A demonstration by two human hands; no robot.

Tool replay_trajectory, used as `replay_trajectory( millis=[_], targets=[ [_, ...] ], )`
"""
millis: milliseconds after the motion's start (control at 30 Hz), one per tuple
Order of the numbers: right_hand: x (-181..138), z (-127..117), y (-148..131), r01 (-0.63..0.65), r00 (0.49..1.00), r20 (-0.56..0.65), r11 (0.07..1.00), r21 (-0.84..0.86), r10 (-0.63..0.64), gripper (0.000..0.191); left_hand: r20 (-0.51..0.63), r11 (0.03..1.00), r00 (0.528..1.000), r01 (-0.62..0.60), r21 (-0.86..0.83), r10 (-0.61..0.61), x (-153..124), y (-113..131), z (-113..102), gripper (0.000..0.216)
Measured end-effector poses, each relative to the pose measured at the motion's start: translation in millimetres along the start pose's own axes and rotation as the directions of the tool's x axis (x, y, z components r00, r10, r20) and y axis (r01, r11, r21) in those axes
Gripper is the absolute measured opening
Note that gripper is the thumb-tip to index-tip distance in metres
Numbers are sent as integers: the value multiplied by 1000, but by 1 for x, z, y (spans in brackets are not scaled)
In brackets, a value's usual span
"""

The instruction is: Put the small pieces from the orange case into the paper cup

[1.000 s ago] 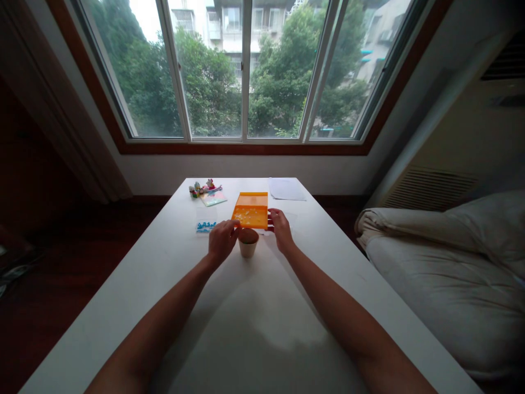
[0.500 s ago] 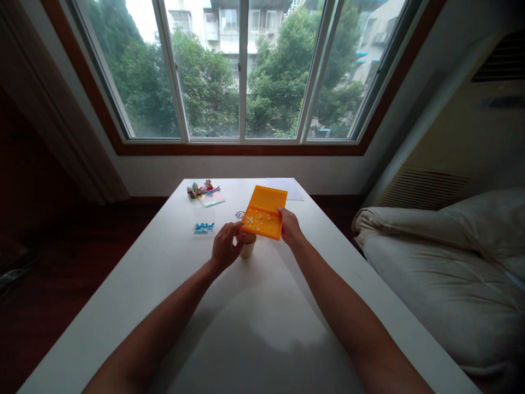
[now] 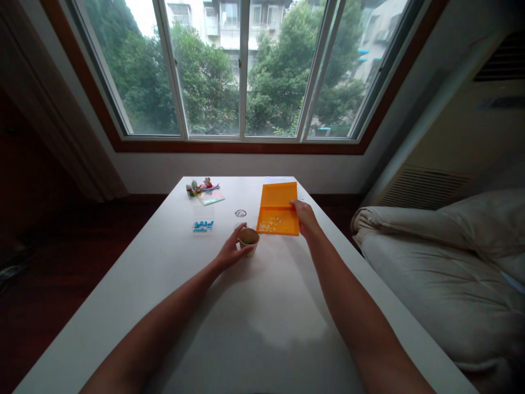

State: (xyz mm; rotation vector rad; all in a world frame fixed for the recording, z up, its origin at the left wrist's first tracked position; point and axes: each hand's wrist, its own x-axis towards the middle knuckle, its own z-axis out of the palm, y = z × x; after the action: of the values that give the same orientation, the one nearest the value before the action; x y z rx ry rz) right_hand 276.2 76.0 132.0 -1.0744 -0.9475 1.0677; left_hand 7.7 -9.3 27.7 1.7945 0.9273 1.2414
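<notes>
My right hand (image 3: 304, 216) grips the right edge of an open orange plastic case (image 3: 279, 196), its thumb on the inner side. Small whitish pieces (image 3: 270, 223) lie scattered in the case's near half. To the left, my left hand (image 3: 233, 249) is wrapped round a paper cup (image 3: 251, 249), thumb in front and fingers behind. The cup stands upright on the white table, with something green inside that is too small to make out. The case's lower left corner is close by the cup's rim.
A clear box with blue pieces (image 3: 203, 225) lies left of the cup. Behind it are a pale iridescent packet (image 3: 211, 197) and small colourful figures (image 3: 206, 185). A dark-ringed small round item (image 3: 240, 213) lies beyond the cup. A cushioned seat (image 3: 435, 273) stands right of the table (image 3: 262, 339).
The orange case has moved right, away from over the cup, and is less tilted. My left hand has left the case's corner and closed round the cup.
</notes>
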Motion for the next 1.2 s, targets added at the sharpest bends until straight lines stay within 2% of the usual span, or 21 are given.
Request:
replay_trajectory(
  millis=[100, 233, 333, 433, 533, 600, 733, 833, 933, 1100, 1200],
  targets=[
    [-2, -3, -4, 20, 1000, 8, 999, -35, -19, 21, 29, 998, 999, 37, -50, -35, -2, 4, 4, 81],
    [-10, -4, -14, 11, 987, 161, 995, -97, 5, 21, 70, 996, 996, 52, -71, -47, -5, 10, 8, 86],
    [-18, -2, -22, 64, 986, 162, 988, -141, -41, 20, 114, 995, 992, 65, -75, -56, -8, 14, 10, 89],
    [-24, 2, -26, 65, 983, 180, 975, -215, -26, 20, 162, 995, 986, 61, -79, -48, -9, 16, 11, 85],
    [-31, 6, -30, 131, 980, 185, 950, -283, -80, 22, 192, 994, 981, 55, -94, -36, -10, 15, 12, 82],
    [-39, 8, -34, 184, 961, 257, 927, -326, -100, 24, 192, 992, 981, 44, -116, -22, -11, 14, 13, 84],
    [-62, 16, -47, 381, 877, 446, 825, -417, -179, 30, 190, 992, 982, 47, -118, -24, -11, 16, 15, 79],
    [-82, 25, -55, 553, 800, 528, 690, -467, -284, 36, 181, 995, 983, 51, -88, -35, -12, 18, 15, 75],
    [-98, 34, -59, 674, 719, 610, 550, -494, -334, 42, 162, 994, 986, 59, -93, -44, -12, 19, 16, 74],
    [-109, 41, -58, 837, 534, 767, 347, -422, -355, 41, 170, 975, 981, 124, -184, -92, -12, 15, 19, 69],
    [-110, 42, -56, 884, 450, 818, 311, -350, -358, 38, 155, 975, 984, 115, -189, -86, -11, 12, 19, 66]
  ],
)
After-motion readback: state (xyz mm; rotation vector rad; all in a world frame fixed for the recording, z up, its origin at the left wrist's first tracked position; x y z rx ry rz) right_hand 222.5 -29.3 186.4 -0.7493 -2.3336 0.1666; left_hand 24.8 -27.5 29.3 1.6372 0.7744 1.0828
